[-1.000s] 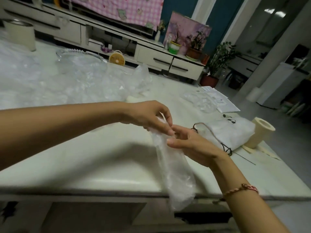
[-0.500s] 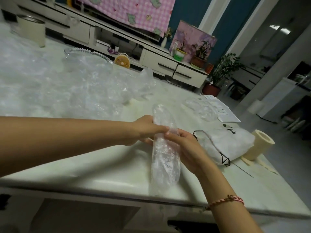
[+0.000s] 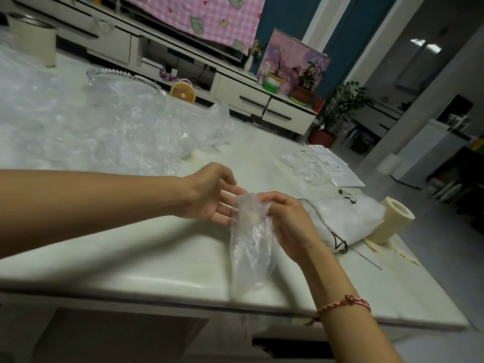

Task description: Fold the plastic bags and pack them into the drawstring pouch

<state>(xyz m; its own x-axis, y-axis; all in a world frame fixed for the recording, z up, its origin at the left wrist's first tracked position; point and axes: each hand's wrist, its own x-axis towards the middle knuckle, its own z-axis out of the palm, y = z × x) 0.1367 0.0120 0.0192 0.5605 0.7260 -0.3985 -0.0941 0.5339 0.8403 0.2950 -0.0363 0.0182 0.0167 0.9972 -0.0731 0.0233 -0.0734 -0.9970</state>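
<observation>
A clear plastic bag (image 3: 250,247), folded into a long narrow strip, hangs over the near part of the white table (image 3: 131,247). My right hand (image 3: 290,226) grips its bunched top end, fingers curled over it. With straight fingers, my left hand (image 3: 212,197) touches the bag's top from the left. The white drawstring pouch (image 3: 348,218) lies flat just right of my right hand, its dark cord (image 3: 339,243) trailing toward the table edge. A heap of loose clear plastic bags (image 3: 104,132) covers the table's left and far side.
A cream tape roll (image 3: 392,221) stands right of the pouch. Papers (image 3: 337,171) and a small clear bag (image 3: 306,166) lie beyond it. A glass dish (image 3: 123,79) and a cream cup (image 3: 34,40) sit at the far left. The table's near edge is just below the hanging bag.
The strip's upper end has come down and is now bunched under my right fingers. My left hand has let go of its pinch and straightened its fingers against the bag.
</observation>
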